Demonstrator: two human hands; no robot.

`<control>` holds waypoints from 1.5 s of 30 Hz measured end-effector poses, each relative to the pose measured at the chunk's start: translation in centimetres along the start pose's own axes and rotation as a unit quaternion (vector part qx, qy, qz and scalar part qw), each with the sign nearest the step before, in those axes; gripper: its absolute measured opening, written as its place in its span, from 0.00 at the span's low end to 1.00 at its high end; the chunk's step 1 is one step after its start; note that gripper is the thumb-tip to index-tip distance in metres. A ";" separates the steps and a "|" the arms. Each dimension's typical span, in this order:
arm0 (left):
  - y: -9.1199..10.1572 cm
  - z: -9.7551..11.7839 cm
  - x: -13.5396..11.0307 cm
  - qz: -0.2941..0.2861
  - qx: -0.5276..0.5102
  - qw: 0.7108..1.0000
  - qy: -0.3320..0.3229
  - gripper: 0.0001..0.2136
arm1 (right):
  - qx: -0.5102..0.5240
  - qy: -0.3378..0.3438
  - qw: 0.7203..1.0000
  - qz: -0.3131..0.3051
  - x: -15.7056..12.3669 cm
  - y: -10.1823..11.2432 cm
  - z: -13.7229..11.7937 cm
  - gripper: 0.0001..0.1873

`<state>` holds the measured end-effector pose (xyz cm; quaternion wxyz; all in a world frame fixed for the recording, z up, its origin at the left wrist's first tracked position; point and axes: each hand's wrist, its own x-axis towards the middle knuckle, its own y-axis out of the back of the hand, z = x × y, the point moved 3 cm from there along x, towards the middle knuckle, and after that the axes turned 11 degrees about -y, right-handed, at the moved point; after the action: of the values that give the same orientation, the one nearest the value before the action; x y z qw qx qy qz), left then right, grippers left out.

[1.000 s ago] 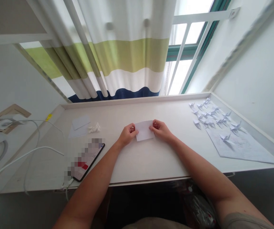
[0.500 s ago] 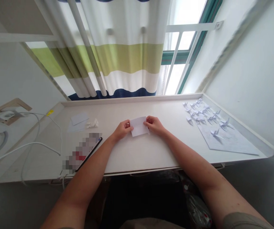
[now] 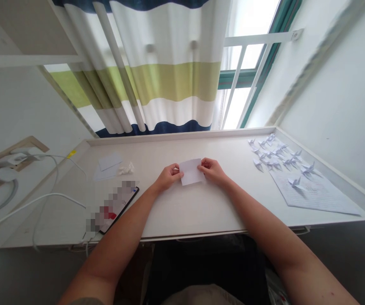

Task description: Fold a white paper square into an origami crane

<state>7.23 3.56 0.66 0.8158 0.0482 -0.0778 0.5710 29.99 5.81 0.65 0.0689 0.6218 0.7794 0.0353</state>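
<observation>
A small white sheet of paper (image 3: 190, 172) is held by its edges above the middle of a pale counter (image 3: 172, 216), with the left hand (image 3: 168, 177) at its nine o'clock and the right hand (image 3: 212, 170) at three. Each grip is a pinch, thumb and fingers closed on the sheet. Little has changed in the past second: the camera's view has tipped slightly, while the sheet remains spread between the same two grips, its face smooth and without a visible new crease. The handling thus appears to be at the same stage. Folded paper birds (image 3: 273, 164) gather toward three o'clock from the sheet, one resting on written pages (image 3: 316, 201). Loose papers (image 3: 110, 162) and a crumpled white bundle (image 3: 126, 169) lie toward nine, a phone (image 3: 119, 206) toward eight.
</observation>
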 end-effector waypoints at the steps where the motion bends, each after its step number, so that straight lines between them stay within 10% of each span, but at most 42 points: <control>1: 0.1 -0.1 0.1 0.005 -0.006 1.000 -0.003 0.20 | 0.002 -0.001 1.000 0.002 0.0 -0.1 0.0 0.13; 45: 0.8 0.1 0.4 0.055 0.007 0.998 -0.020 0.25 | -0.008 -0.023 0.996 -0.087 -0.4 0.7 -0.2 0.14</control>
<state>6.56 4.17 0.82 0.7812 0.0613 -0.0928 0.6142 30.75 5.63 0.92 0.0951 0.5518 0.8283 0.0211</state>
